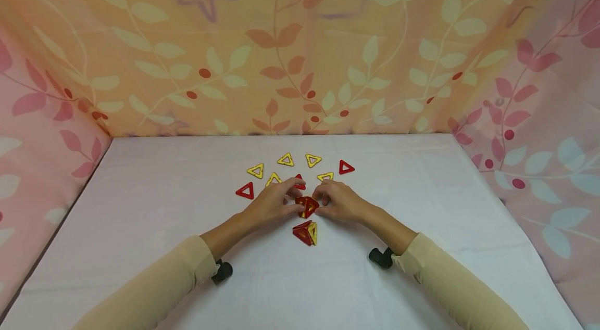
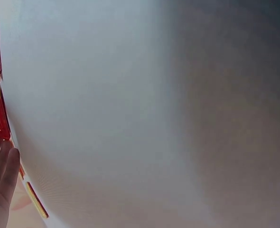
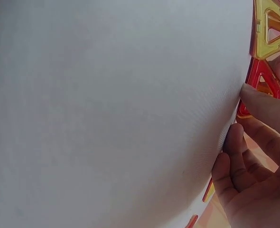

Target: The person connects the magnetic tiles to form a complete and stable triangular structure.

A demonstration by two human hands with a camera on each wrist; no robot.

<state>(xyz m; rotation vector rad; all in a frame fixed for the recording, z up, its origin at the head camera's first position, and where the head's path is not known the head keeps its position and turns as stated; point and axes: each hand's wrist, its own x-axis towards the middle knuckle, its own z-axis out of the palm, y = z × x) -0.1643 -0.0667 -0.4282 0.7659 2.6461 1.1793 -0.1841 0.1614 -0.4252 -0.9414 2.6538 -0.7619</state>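
Plainly apex-up, the farther pyramid (image 1: 307, 206)

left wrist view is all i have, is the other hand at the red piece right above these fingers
Observer: Yes, in the head view the right hand is at the right side of that red-and-yellow piece, across from the left hand.
Operator: and the red one above it, any full yellow side on it
Observer: Yes, the right wrist view shows a yellow triangular side on that nearer piece.
Operator: anything loose off to the right
Observer: In the head view a red triangle lies beyond the right hand, rightmost of the loose triangles.
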